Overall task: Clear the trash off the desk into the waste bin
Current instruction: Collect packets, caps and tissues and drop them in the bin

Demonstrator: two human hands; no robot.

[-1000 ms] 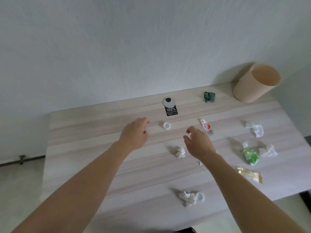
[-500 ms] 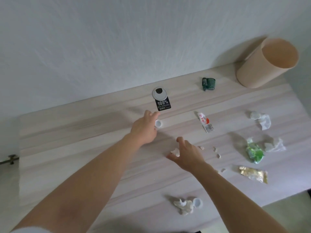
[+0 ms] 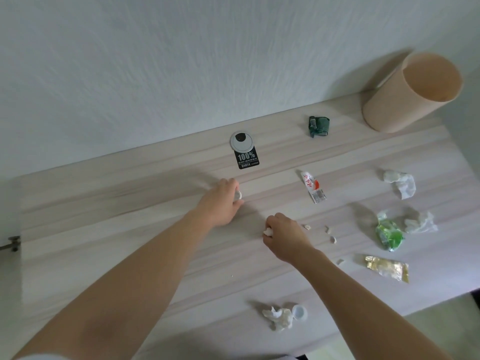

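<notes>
My left hand (image 3: 220, 202) pinches a small white bottle cap (image 3: 238, 195) on the pale wooden desk (image 3: 104, 216). My right hand (image 3: 284, 239) curls round a small white paper wad (image 3: 267, 232) at mid desk. The tan waste bin (image 3: 405, 100) stands at the desk's far right corner. Trash lies about: a dark green wrapper (image 3: 319, 126), a red and white sachet (image 3: 313, 186), a white tissue (image 3: 400, 183), a green wrapper (image 3: 389, 235), a clear wrapper (image 3: 420, 222), a gold wrapper (image 3: 387, 268) and a crumpled tissue with a cap (image 3: 283, 317).
A round grey cable grommet (image 3: 241, 142) and a black "100%" tag (image 3: 248, 160) sit near the wall. Several tiny white scraps (image 3: 330, 233) lie right of my right hand. The desk's front edge runs close below the crumpled tissue.
My left hand reached forward and closed its fingers on the bottle cap. My right hand came down and curled round the paper wad. The view shifted, so the bin sits further right.
</notes>
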